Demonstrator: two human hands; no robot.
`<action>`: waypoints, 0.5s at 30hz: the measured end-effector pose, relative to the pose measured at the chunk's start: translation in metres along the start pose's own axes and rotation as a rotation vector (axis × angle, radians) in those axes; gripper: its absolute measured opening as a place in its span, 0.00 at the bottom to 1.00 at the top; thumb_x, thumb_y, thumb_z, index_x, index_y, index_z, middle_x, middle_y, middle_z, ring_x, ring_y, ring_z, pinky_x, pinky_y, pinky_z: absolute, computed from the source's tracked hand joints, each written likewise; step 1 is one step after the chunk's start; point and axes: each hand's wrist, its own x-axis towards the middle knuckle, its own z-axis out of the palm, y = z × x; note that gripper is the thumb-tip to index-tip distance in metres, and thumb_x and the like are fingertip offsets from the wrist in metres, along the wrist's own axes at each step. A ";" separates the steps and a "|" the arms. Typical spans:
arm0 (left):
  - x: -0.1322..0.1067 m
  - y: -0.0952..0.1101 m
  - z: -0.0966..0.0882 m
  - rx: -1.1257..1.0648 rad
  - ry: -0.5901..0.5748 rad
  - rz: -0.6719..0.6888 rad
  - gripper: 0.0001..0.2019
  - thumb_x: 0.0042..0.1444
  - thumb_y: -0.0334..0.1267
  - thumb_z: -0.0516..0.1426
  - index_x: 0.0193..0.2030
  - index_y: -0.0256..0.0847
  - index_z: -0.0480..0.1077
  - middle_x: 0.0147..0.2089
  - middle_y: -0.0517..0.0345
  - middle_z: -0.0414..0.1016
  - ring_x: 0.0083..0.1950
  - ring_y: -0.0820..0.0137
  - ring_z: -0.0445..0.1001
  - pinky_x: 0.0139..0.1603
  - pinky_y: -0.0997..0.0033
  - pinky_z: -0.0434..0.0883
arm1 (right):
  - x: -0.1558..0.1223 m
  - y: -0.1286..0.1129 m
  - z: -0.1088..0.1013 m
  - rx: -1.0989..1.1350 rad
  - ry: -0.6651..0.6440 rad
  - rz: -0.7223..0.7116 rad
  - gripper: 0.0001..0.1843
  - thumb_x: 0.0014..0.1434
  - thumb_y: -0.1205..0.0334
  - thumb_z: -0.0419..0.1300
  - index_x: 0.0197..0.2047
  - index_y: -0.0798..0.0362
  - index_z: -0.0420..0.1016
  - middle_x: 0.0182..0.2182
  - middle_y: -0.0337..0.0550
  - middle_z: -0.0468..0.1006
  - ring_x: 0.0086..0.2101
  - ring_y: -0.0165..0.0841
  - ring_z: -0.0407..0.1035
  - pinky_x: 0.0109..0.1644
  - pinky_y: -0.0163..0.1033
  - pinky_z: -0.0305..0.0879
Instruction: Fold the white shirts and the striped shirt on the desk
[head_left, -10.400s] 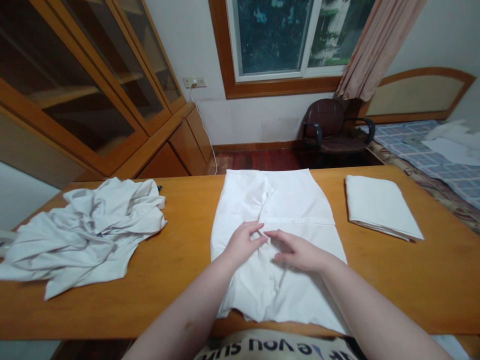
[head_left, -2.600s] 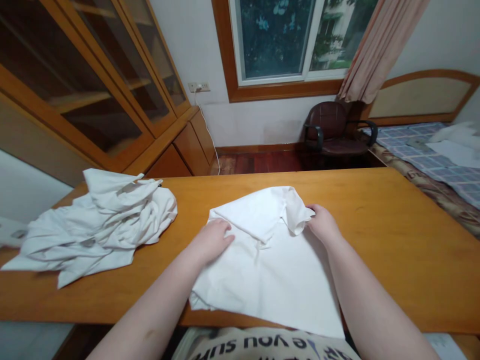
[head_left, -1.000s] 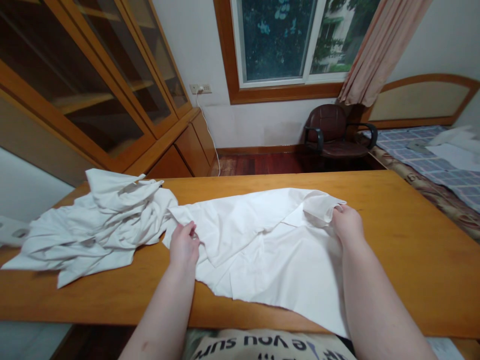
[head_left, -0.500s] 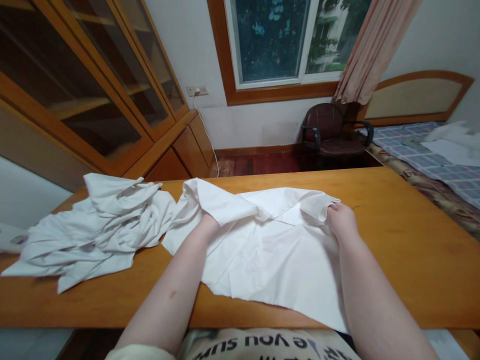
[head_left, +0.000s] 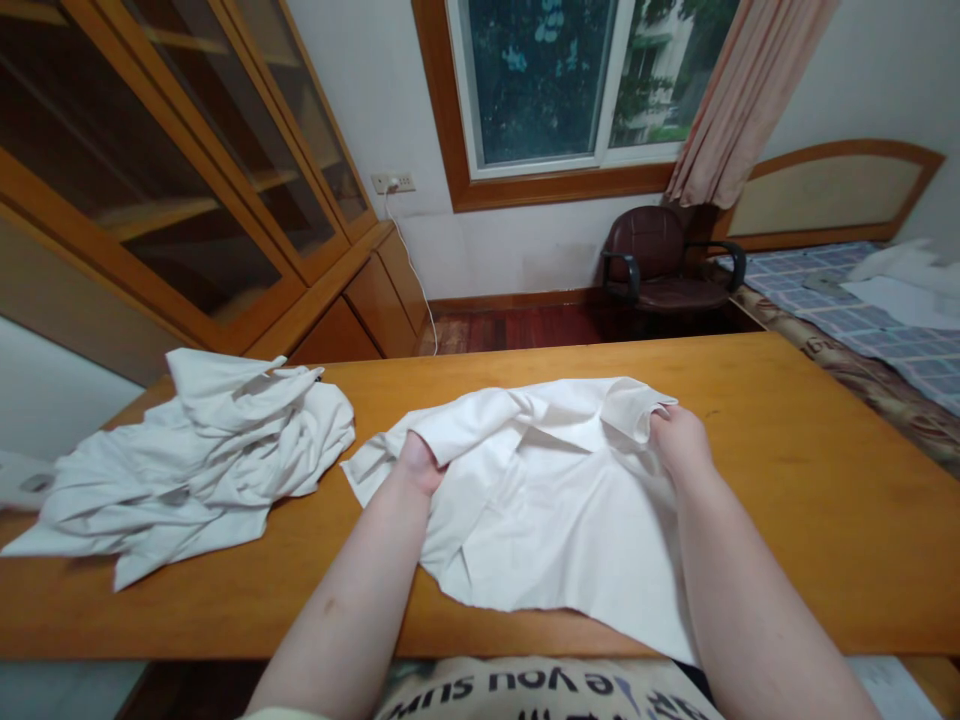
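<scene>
A white garment point(head_left: 559, 530) is partly spread and creased on the wooden table in front of me; what kind of garment it is I cannot tell. My right hand point(head_left: 679, 438) is closed on its upper right corner, where the edge is folded over. My left hand point(head_left: 421, 465) reaches under the fold at the garment's upper left. The fabric covers the fingers of that hand, so its grip is hidden. Left of the garment, a crumpled heap of white cloth point(head_left: 217, 460) lies on the table.
The wooden table point(head_left: 817, 480) extends to both sides. Beyond it stand a glass-door cabinet point(head_left: 247, 130) at left and a dark red armchair point(head_left: 651, 255) under the window point(head_left: 536, 85). A bed point(head_left: 832, 280) with white cloth on it is at right.
My left hand has shifted slightly, and more of it shows. The raised fold at the garment's left has dropped and flattened, and its left end has drawn in rightward. My right hand stays nearly still.
</scene>
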 end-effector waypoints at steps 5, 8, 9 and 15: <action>0.009 0.021 -0.022 -0.538 0.181 -0.083 0.16 0.50 0.37 0.47 0.40 0.36 0.72 0.34 0.50 0.79 0.45 0.58 0.77 0.47 0.54 0.74 | -0.004 -0.001 0.000 0.099 0.025 -0.003 0.21 0.50 0.59 0.51 0.41 0.59 0.79 0.32 0.53 0.79 0.31 0.39 0.70 0.30 0.35 0.58; 0.005 0.007 -0.021 -0.457 0.120 -0.188 0.16 0.49 0.36 0.50 0.41 0.33 0.72 0.35 0.47 0.79 0.42 0.56 0.78 0.45 0.55 0.75 | -0.008 -0.002 0.000 0.194 0.019 -0.010 0.20 0.50 0.58 0.52 0.40 0.59 0.79 0.29 0.49 0.79 0.30 0.36 0.69 0.30 0.34 0.58; 0.001 -0.001 -0.019 -0.381 0.057 -0.240 0.16 0.48 0.36 0.52 0.42 0.33 0.72 0.35 0.46 0.79 0.41 0.56 0.78 0.44 0.55 0.75 | -0.009 -0.003 -0.001 0.201 0.010 -0.014 0.20 0.50 0.58 0.52 0.39 0.59 0.79 0.29 0.49 0.78 0.29 0.36 0.69 0.30 0.34 0.58; -0.019 0.008 -0.018 0.237 -0.053 -0.115 0.16 0.43 0.36 0.61 0.42 0.36 0.73 0.37 0.50 0.80 0.41 0.56 0.78 0.43 0.58 0.74 | -0.005 0.000 0.002 0.172 0.062 -0.022 0.20 0.49 0.61 0.50 0.41 0.56 0.78 0.33 0.48 0.79 0.32 0.35 0.69 0.32 0.33 0.59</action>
